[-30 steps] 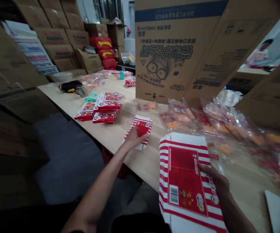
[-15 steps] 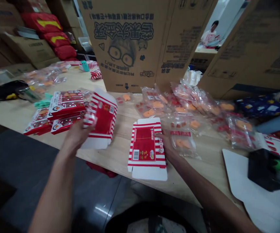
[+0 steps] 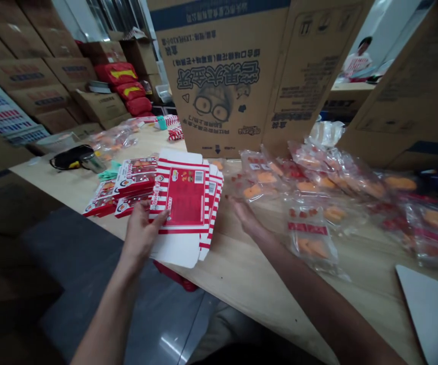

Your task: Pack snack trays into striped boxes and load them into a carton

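My left hand (image 3: 142, 232) grips the lower left edge of a stack of flat red-and-white striped cartons (image 3: 184, 203), held just above the wooden table (image 3: 242, 274). Two or three cartons overlap in the stack, barcode side up. My right hand (image 3: 246, 217) is beside the stack's right edge, fingers stretched out flat and holding nothing. Clear snack bags with orange pieces (image 3: 310, 238) lie just right of that hand.
Finished red packs (image 3: 128, 185) are piled left of the cartons. A large brown shipping box (image 3: 234, 76) stands behind, with more boxes right and left. A black item (image 3: 70, 157) lies far left. A white sheet (image 3: 432, 314) is at bottom right. A person sits far back right (image 3: 358, 58).
The carton that my right hand pressed on the table has joined the one in my left hand. My right hand has let go and opened. The view swung slightly left.
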Motion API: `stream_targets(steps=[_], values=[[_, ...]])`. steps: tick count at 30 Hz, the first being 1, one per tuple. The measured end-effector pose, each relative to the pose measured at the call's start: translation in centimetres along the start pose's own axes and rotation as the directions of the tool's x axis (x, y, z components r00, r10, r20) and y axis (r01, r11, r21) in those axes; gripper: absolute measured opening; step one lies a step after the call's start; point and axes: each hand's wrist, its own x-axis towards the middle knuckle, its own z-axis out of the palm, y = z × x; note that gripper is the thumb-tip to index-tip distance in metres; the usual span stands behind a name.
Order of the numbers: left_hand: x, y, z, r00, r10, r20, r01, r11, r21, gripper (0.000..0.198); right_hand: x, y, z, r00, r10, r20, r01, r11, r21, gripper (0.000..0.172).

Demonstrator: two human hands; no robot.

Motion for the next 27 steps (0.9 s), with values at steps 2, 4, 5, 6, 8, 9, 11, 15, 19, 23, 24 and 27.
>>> stream_targets(steps=[2, 4, 5, 6, 8, 9, 11, 15, 19, 23, 24, 27], values=[[1.0, -2.1, 1.1, 0.998, -0.047, -0.035, 0.054, 0.974, 0.218, 0.035, -2.3, -0.3, -3.7, 0.998, 0.036, -0.057, -0.037, 0.999, -0.017, 0.037], [2.0, -3.1, 1.9, 0.993, -0.073, -0.091, 0.105, 0.899, 0.425, 0.028, -5.2, -0.4, -7.0, 0.992, 0.077, -0.098, -0.081, 0.996, -0.035, 0.039], [2.3, -3.2, 2.1, 0.991, -0.069, -0.115, 0.117, 0.867, 0.484, 0.027, -6.7, -0.4, -8.3, 0.989, 0.092, -0.113, -0.099, 0.993, -0.06, 0.039], [2.4, -3.0, 2.3, 0.989, -0.054, -0.138, 0.118, 0.851, 0.511, 0.027, -8.1, -0.4, -9.3, 0.987, 0.097, -0.131, -0.11, 0.989, -0.096, 0.037], [2.0, -1.9, 2.5, 0.987, -0.008, -0.162, 0.096, 0.836, 0.54, 0.024, -10.7, -0.5, -10.7, 0.982, 0.061, -0.178, -0.094, 0.979, -0.183, 0.032], [1.4, -1.2, 2.8, 0.989, 0.023, -0.143, 0.057, 0.848, 0.527, 0.022, -11.8, -0.7, -11.0, 0.981, 0.023, -0.192, -0.065, 0.974, -0.218, 0.031], [-0.5, 0.5, 3.8, 0.996, 0.078, -0.036, -0.059, 0.929, 0.366, 0.022, -14.0, -1.6, -11.3, 0.98, -0.067, -0.187, 0.022, 0.972, -0.235, 0.034], [-5.8, 2.8, 8.2, 0.933, 0.03, 0.359, 0.035, 0.984, -0.175, 0.043, -17.4, -4.4, -11.3, 0.927, -0.283, -0.245, 0.221, 0.942, -0.252, 0.052], [-10.5, 2.6, 12.9, 0.735, -0.032, 0.678, 0.169, 0.976, -0.137, 0.036, -19.3, -6.9, -13.1, 0.676, -0.678, -0.289, 0.329, 0.629, -0.705, 0.063], [-12.5, 2.5, 14.7, 0.642, 0.282, 0.713, -0.443, 0.895, 0.045, 0.017, -20.0, -7.2, -17.2, 0.741, -0.658, -0.135, 0.304, 0.507, -0.806, 0.053], [-12.7, 2.7, 14.7, 0.599, 0.407, 0.689, -0.62, 0.781, 0.077, 0.016, -20.3, -6.8, -18.3, 0.774, -0.619, -0.128, 0.3, 0.538, -0.788, 0.046], [-12.7, 4.1, 14.2, 0.402, 0.723, 0.562, -0.907, 0.4, 0.134, 0.032, -21.4, -5.0, -20.6, 0.841, -0.537, -0.073, 0.326, 0.609, -0.723, 0.027]])
